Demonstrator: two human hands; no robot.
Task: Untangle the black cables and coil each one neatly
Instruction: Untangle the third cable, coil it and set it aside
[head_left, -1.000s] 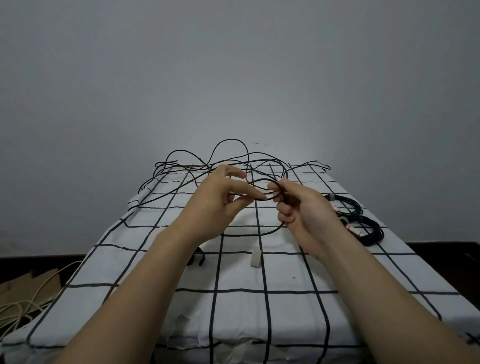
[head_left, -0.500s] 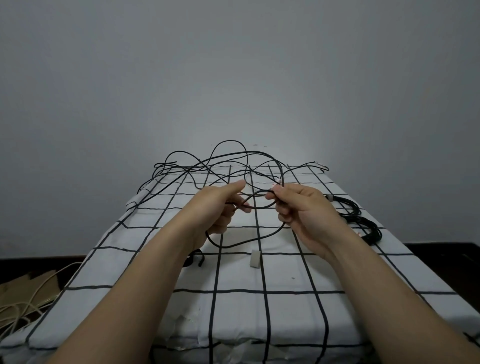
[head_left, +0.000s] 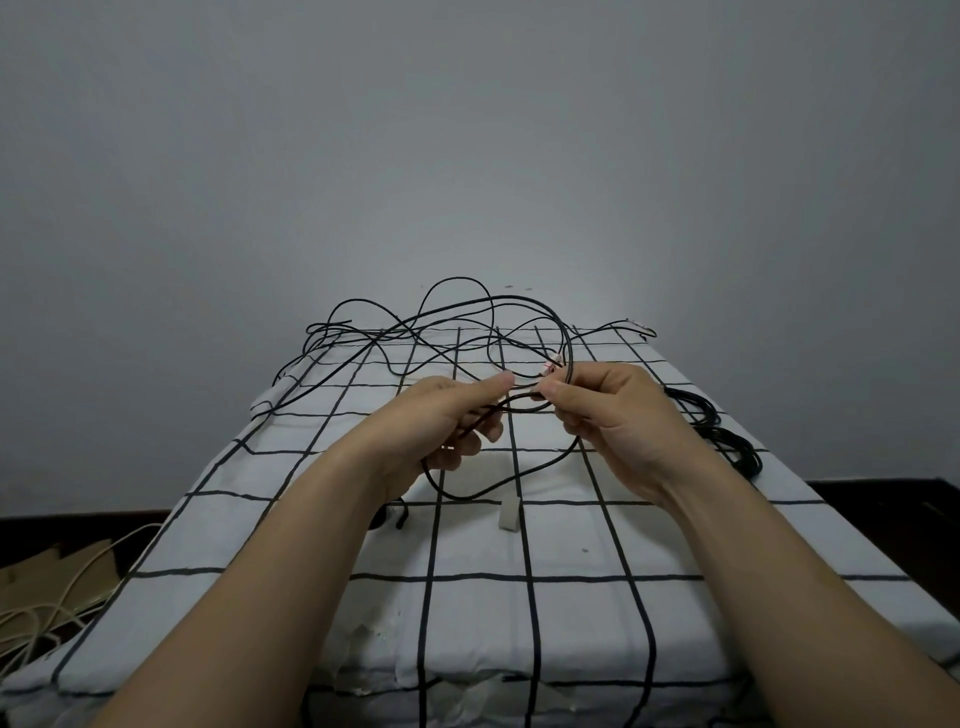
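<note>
- Black cable (head_left: 488, 490): one loop lifted above the checked cloth (head_left: 571, 540), spanning both hands and sagging beneath them.
- Left hand (head_left: 441, 415): fingers curled round the loop's left side, thumb lying along it.
- Right hand (head_left: 618, 415): thumb and forefinger pinching the strand at the loop's top.
- Tangle (head_left: 415, 332): loose cable at the cloth's far end, beyond both hands.
- Coiled cable (head_left: 737, 452): just right of the right hand.
</note>
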